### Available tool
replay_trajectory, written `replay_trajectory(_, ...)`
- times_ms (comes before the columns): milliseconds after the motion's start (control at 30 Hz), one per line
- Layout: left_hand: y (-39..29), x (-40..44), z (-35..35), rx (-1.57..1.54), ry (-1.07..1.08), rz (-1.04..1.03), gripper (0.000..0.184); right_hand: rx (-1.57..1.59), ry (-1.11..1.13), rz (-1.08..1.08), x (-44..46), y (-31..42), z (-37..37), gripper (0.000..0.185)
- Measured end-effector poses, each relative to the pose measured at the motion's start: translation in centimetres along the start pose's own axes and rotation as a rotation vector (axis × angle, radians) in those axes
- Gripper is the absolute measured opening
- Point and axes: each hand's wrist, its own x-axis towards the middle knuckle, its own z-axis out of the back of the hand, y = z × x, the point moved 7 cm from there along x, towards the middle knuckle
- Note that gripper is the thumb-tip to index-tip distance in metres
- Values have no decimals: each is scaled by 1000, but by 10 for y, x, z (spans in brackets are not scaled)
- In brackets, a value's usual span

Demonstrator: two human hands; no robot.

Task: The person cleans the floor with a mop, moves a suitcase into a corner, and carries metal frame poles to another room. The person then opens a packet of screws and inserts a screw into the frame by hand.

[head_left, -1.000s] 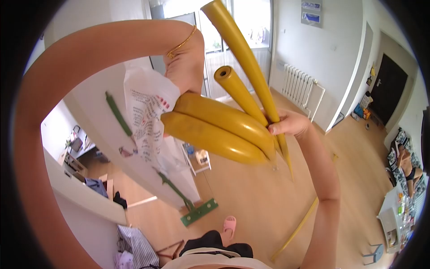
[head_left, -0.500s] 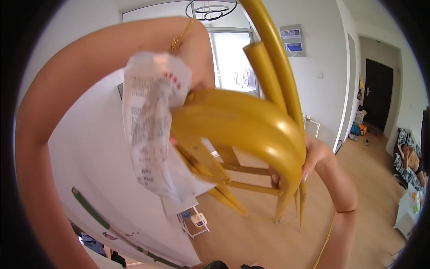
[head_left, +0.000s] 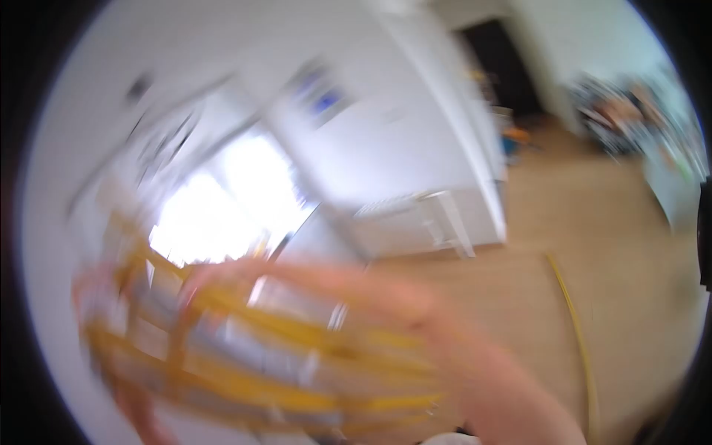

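A gold chair (head_left: pixel 259 386), smeared by motion, fills the lower left of the head view. It is tilted on its side, with its bars and legs running to the right. My right hand (head_left: pixel 215 282) reaches across from the lower right and its fingers close round the chair frame. At the chair's far left end my left hand (head_left: pixel 95 289) grips its edge, though the fingers are badly blurred. Greyish-white patches show between the gold bars; I cannot make out what they are.
A white rack-like frame (head_left: pixel 452 222) stands by the wall. Along the wooden floor (head_left: pixel 512 311) lies a long yellow strip (head_left: pixel 575 319). At the far right, a person (head_left: pixel 623 111) reclines on a patterned seat beside a white table (head_left: pixel 667 182). A dark door (head_left: pixel 500 67) is behind.
The chair has swung down and to the left, turning onto its side. My view has tilted and shifted right. The printed plastic wrap in front of the chair is no longer clearly visible.
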Motion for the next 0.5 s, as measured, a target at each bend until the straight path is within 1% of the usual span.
replay_trajectory(67,-17,19,15,-115,-131,-29,53,114,82,8,23,-7,4,50)
replay_trajectory(100,-22,29,18,-176,-185,-41,53,120,154,-1,36,-13,0,50)
replay_trajectory(133,-27,38,21,-219,-237,-60,53,152,134,12,31,-10,-3,50)
replay_trajectory(167,-32,58,37,-241,-267,-74,53,197,110,45,30,4,12,50)
replay_trajectory(233,-46,85,46,-293,-338,-130,54,222,2,80,23,1,21,54)
replay_trajectory(300,-55,105,59,-334,-393,-155,54,165,37,226,47,9,29,47)
replay_trajectory(367,-57,127,66,-375,-434,-187,55,235,25,333,78,-4,39,49)
replay_trajectory(400,-58,138,70,-395,-461,-211,55,242,24,366,86,-5,46,49)
replay_trajectory(500,-64,168,77,-441,-507,-283,56,203,19,351,91,-8,84,48)
